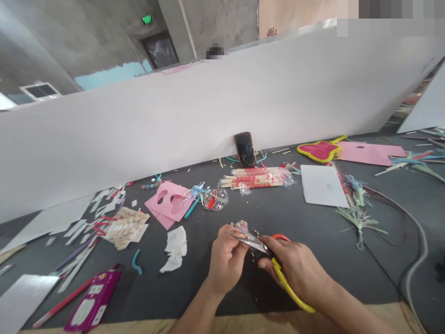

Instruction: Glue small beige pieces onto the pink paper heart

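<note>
My right hand grips a pair of scissors with one red and one yellow handle. The blades point left, toward my left hand, whose fingers are pinched together at the blade tips. What those fingers hold is too small and covered to make out. Just beyond them sits a small pink piece with little beige bits on top. More beige crumbs are scattered on the dark table around the scissors.
A phone leans against the white partition. Before it lie wrapped sticks. Pink cutouts, crumpled tissue and a purple box are leftward. Rightward lie a white card, tassels and a cable.
</note>
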The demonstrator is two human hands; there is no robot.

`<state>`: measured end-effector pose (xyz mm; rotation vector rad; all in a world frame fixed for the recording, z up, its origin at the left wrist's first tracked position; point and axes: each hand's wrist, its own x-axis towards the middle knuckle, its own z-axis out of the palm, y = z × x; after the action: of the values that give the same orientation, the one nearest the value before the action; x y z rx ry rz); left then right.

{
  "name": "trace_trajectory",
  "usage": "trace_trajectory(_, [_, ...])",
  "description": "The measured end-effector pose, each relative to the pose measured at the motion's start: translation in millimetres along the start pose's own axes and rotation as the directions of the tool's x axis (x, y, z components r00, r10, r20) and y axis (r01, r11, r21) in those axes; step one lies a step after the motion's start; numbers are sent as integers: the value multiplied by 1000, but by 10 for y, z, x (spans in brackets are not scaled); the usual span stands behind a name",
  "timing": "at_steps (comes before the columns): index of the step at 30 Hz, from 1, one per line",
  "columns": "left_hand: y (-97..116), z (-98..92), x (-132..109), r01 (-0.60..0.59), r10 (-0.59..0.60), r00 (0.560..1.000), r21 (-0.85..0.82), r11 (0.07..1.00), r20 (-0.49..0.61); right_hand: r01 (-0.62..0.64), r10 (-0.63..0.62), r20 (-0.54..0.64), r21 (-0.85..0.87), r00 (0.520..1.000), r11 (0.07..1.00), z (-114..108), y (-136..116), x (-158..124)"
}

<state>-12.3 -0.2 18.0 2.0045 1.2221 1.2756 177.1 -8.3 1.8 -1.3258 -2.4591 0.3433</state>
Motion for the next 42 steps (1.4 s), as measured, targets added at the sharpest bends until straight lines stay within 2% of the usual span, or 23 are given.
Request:
trace_trajectory(7, [0,16,-25,84,-83,996,-96,992,10,12,-12,-49,-9,999,1000,3,-28,-5])
trace_trajectory(12, [-66,64,-54,142,-145,988,-57,988,-46,-17,15,-89,-21,996,1000,20,2,28])
trace_trajectory(16, [-80,80,-61,106,-105,990,-3,994,-90,-25,25,-64,-4,998,1000,-14,7,54])
trace_trajectory(19, [-62,58,-57,59,-61,997,-36,998,-57,-26,25,-46,-3,999,1000,-60,-7,69])
trace_trajectory(25, [-7,-13,-16,56,-55,998,-54,997,32,-25,25,-21,2,999,1000,-99,-20,66])
trace_trajectory(32, [5,-34,33,-3,3,999,9,1000,49,0,-3,49,56,999,998,-37,-1,33])
trace_trajectory(37, [12,-28,23,1,-2,999,14,1000,38,-5,4,36,34,999,999,-28,-24,14])
trace_trajectory(42, [29,-7,3,56,-53,998,-57,997,42,-23,23,28,17,999,1000,-23,-45,2])
